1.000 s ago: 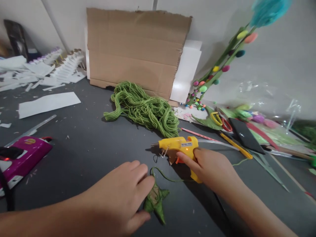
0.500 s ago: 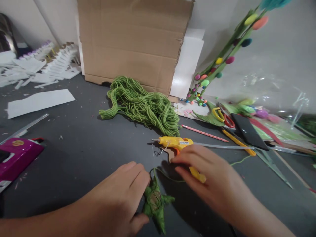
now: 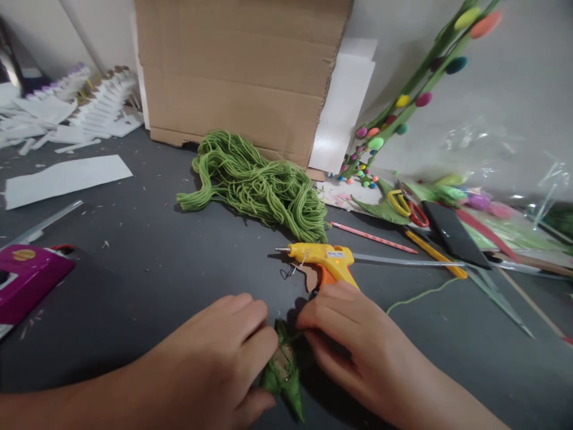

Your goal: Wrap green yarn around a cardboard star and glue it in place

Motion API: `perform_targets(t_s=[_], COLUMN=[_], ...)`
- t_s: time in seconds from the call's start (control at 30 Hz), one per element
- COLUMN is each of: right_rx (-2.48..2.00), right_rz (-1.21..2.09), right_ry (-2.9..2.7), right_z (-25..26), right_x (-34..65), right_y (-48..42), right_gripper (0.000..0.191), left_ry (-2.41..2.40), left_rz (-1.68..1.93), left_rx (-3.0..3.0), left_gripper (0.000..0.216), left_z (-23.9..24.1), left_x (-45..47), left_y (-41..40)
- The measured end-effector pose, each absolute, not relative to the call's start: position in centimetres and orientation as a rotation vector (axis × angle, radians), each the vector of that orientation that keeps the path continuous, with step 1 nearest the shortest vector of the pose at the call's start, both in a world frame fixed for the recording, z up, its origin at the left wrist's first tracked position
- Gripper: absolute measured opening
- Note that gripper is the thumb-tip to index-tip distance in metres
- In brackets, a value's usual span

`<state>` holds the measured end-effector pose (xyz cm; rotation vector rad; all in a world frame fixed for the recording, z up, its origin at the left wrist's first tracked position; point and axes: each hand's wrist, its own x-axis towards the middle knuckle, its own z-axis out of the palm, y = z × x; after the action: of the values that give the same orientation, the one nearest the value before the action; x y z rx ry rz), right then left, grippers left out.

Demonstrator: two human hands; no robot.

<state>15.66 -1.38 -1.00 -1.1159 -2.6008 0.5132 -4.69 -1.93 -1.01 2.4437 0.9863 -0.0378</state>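
My left hand [image 3: 224, 352] is closed on the left side of a small star [image 3: 292, 391] wrapped in green yarn, with a bare brownish patch at its middle. Close by on the right, my right hand [image 3: 353, 343] pinches a green yarn strand [image 3: 421, 295] that runs from the star; its free part trails rightward over the table. The right hand covers the star's right points. Just beyond my fingers lies a yellow hot glue gun [image 3: 329, 255], its nozzle facing left and its handle partly behind my right hand.
A loose green yarn skein [image 3: 257, 185] lies before a cardboard sheet [image 3: 242, 71]. To the left are a magenta device [image 3: 33, 278] and a white paper strip [image 3: 67, 176]. Scissors [image 3: 416, 212], a pink pencil [image 3: 373, 237] and a yellow cutter [image 3: 436, 255] lie to the right.
My right hand has moved left and down from beside the glue gun's handle to the star, bringing the yarn strand in close. My left hand still holds the star.
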Motion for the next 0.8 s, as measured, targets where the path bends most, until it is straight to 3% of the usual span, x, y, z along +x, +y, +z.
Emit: perform_targets(t_s=[0.2, 0.37, 0.8], right_rx=[-1.224, -1.209, -1.343], right_rz=[0.675, 0.614, 0.702], right_ry=[-2.598, -2.625, -2.604], right_z=[-0.8, -1.6, -2.0], right_x=[15.5, 15.2, 15.1], right_y=[-1.9, -1.8, -2.5], right_gripper=[0.01, 0.017, 0.014], left_ry=[0.972, 0.911, 0.821], left_rz=[-0.033, 0.071, 0.141], left_rx=[2.353, 2.348, 2.288], left_gripper=[0.011, 0.02, 0.029], left_z=[-1.2, -1.7, -2.4], left_x=[-5.0, -5.1, -5.8], left_y=[-1.5, -1.4, -1.2])
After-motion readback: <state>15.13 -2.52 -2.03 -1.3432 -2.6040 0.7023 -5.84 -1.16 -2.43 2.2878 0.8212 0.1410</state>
